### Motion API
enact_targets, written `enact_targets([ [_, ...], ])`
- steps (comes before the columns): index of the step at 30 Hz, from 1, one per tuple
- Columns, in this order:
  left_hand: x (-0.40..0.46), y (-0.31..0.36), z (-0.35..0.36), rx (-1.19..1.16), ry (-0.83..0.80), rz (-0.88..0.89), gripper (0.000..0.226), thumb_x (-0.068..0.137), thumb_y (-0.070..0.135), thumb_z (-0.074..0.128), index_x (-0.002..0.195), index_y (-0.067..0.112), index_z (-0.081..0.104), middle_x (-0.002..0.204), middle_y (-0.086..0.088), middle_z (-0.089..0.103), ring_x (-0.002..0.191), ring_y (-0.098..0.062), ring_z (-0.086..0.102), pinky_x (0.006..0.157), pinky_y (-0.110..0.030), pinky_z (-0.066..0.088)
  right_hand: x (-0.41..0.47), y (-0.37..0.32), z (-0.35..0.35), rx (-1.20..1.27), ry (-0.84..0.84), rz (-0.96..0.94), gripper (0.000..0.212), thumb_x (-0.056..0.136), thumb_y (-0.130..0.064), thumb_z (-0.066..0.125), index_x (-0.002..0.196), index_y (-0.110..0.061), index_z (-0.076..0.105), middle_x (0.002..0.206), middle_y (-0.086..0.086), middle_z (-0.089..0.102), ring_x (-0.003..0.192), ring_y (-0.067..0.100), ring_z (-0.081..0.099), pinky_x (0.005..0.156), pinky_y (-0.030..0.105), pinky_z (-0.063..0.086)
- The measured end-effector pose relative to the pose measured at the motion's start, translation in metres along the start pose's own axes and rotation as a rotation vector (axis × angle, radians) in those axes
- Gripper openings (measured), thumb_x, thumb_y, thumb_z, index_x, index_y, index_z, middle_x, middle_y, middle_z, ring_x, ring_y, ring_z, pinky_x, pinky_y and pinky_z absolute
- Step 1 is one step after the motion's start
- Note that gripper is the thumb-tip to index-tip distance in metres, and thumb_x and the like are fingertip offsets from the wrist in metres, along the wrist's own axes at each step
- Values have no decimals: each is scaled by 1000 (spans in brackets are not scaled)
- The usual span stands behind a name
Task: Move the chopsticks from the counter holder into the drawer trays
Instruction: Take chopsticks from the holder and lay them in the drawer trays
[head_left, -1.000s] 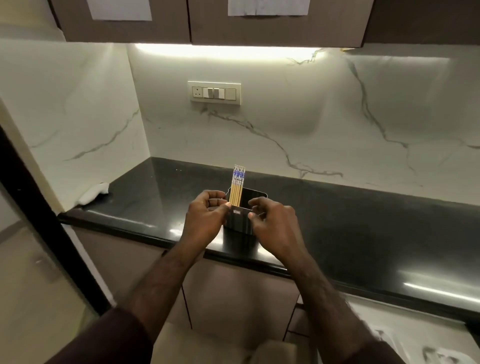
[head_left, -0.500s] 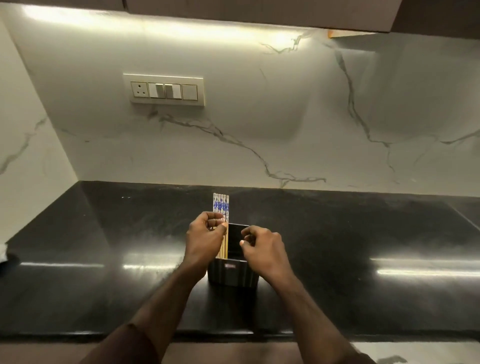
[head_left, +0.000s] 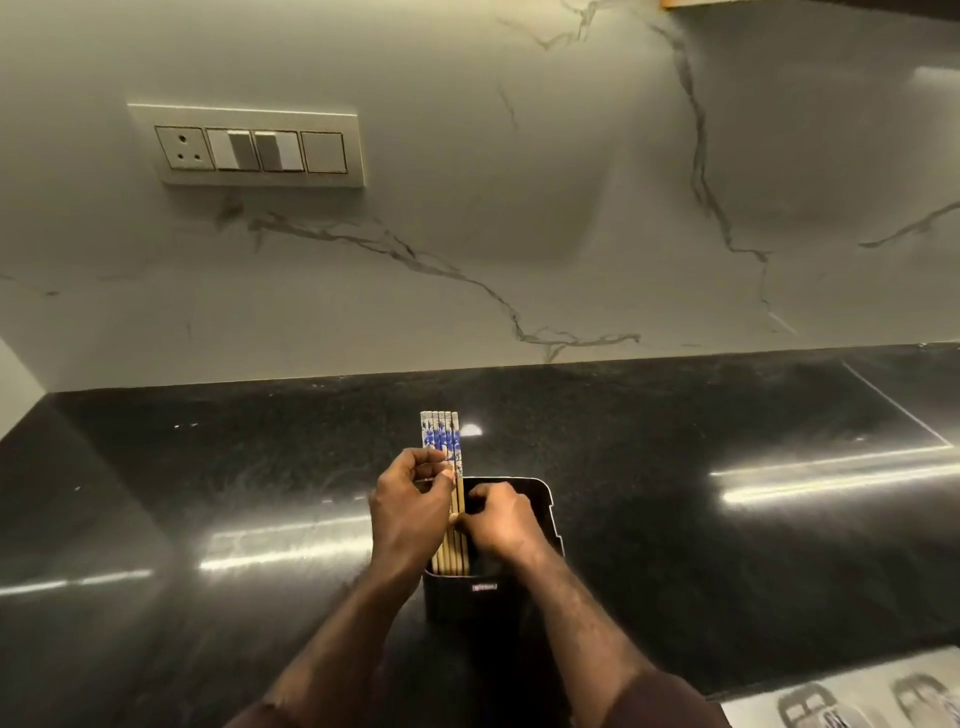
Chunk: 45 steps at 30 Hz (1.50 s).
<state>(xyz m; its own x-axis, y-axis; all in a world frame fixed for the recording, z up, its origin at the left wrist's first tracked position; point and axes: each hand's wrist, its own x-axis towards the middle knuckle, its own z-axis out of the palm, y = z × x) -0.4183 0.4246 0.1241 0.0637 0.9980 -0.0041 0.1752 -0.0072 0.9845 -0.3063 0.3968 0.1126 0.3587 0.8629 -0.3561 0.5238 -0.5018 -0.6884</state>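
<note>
- The lower ends of the chopsticks (head_left: 448, 457) sink into the holder (head_left: 540, 499) and cannot be seen; the left hand (head_left: 408, 512) covers part of their left side, and the right hand (head_left: 498, 519) hides much of the holder's inside.
- At the bottom right corner a pale surface with dark shapes is cut off by the frame and too blurred to make out. Both forearms leave the picture at the bottom edge.
- The small label on the holder's front is too small to read.
- Compared with half a second ago, the view has drawn closer and tilted down: the holder and hands fill more of the picture and the counter's front edge is out of view. The right hand, then at the holder's rim with its fingers apart from the sticks, now has its fingertips against the bundle low down.
- The left hand's fingers and thumb are curled round the bundle just below the patterned tops, gripping it. The right hand pinches the sticks lower down, inside the holder.
- The chopsticks stand upright in a flat row at the holder's left side, on the black counter (head_left: 727, 545): pale wooden shafts, with white tops patterned in blue.
- The holder is black, box-shaped with rounded corners.
</note>
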Motion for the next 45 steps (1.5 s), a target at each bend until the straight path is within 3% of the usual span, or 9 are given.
enact_targets([
  [4, 2, -7, 0, -24, 31, -16, 21, 85, 7, 69, 88, 28, 65, 89, 3, 73, 84, -13, 72, 78, -41, 61, 5, 1, 1, 139, -80, 68, 16, 87, -22, 72, 103, -20, 74, 99, 2, 75, 87, 11, 71, 76, 28, 60],
  [8, 4, -9, 1, -34, 35, -16, 20, 84, 8, 69, 85, 27, 66, 85, 2, 73, 82, -15, 72, 76, -41, 61, 7, 0, 1, 206, -105, 74, 13, 86, -18, 73, 99, -15, 75, 99, 6, 76, 92, 17, 73, 81, 36, 61],
  [14, 6, -9, 0, -21, 17, 8, 17, 87, 8, 68, 88, 25, 65, 85, 1, 71, 61, -3, 69, 54, -20, 57, 7, 2, 1, 229, -106, 76, 19, 86, -18, 74, 104, -17, 74, 99, 4, 76, 88, 15, 73, 75, 33, 62],
  [18, 6, -8, 2, 13, 1, 25, 14, 85, 12, 70, 96, 20, 66, 88, 3, 72, 79, -7, 71, 70, -29, 60, 7, 5, -2, 229, -62, 75, 19, 86, -21, 74, 104, -23, 75, 99, 0, 76, 88, 10, 72, 81, 32, 61],
  [22, 5, -5, 3, 42, 7, 55, 15, 83, 14, 73, 93, 23, 66, 83, 7, 72, 78, -3, 70, 68, -23, 58, 7, 6, -5, 215, -62, 62, 13, 85, -21, 74, 97, -26, 75, 95, -2, 76, 86, 9, 72, 81, 32, 61],
  [27, 5, -7, 5, 21, 18, 39, 15, 84, 9, 71, 93, 20, 65, 82, 3, 72, 67, -6, 70, 49, -11, 51, 7, 1, 0, 191, -55, 72, 13, 83, -23, 77, 96, -19, 76, 97, 6, 76, 86, 14, 72, 79, 35, 62],
  [33, 7, -9, 3, 29, 18, 24, 16, 85, 10, 70, 96, 21, 64, 86, 3, 72, 79, -13, 71, 70, -33, 61, 5, 0, -1, 177, -130, 64, 22, 85, -18, 75, 107, -17, 73, 104, 4, 75, 95, 16, 72, 77, 33, 62],
  [38, 6, -10, 3, 15, 14, 39, 17, 85, 11, 71, 97, 21, 64, 89, 4, 72, 80, -11, 71, 60, -21, 57, 3, 1, 0, 145, -79, 54, 20, 85, -19, 74, 105, -19, 74, 106, 7, 74, 98, 18, 71, 86, 41, 60],
  [45, 3, 7, 1, 11, -53, 155, 22, 82, 23, 75, 97, 34, 63, 90, 12, 70, 82, 3, 67, 63, -10, 52, -13, -7, -24, 118, 48, -57, 20, 89, -21, 69, 108, -26, 74, 105, -4, 75, 95, 9, 68, 89, 30, 56],
])
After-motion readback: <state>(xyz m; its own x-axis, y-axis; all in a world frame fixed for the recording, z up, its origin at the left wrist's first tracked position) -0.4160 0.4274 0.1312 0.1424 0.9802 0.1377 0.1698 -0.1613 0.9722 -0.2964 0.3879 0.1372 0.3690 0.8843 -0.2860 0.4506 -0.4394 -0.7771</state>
